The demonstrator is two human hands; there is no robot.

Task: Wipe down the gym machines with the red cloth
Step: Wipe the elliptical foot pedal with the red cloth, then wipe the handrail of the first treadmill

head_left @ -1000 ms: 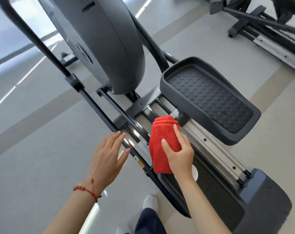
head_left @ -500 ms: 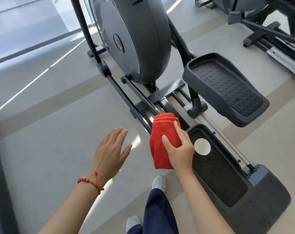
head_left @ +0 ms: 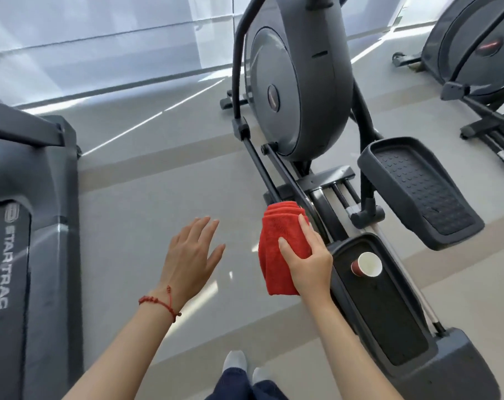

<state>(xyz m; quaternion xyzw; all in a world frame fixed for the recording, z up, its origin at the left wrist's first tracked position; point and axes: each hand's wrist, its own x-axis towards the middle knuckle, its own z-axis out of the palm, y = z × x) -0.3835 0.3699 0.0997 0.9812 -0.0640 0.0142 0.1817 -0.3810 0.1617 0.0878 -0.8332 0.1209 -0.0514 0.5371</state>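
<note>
Head camera is looking down on a gym floor, where the right hand (head_left: 308, 264) is clasping a folded red cloth (head_left: 279, 249), thumb on the near face and fingers wrapped over the far edge, so that the cloth is hanging upright in the air just beside the lower frame of a grey elliptical trainer (head_left: 297, 82). The cloth is sitting close to the machine's slanted black bar (head_left: 256, 160), but whether it is touching the bar cannot be told. The left hand (head_left: 190, 258) is hovering over the bare floor (head_left: 124, 215) with its fingers spread and nothing in them; a red string bracelet (head_left: 158, 303) is circling its wrist. On the near foot pedal (head_left: 389, 321) of the elliptical a red paper cup (head_left: 366, 265) is lying tipped, its white inside facing up. The far foot pedal (head_left: 418, 189) is standing raised to the right. A Star Trac treadmill (head_left: 28, 226) is filling the left edge, and part of another elliptical (head_left: 473, 47) is showing at the upper right. White shoes (head_left: 236, 362) and dark trousers are showing at the bottom.
</note>
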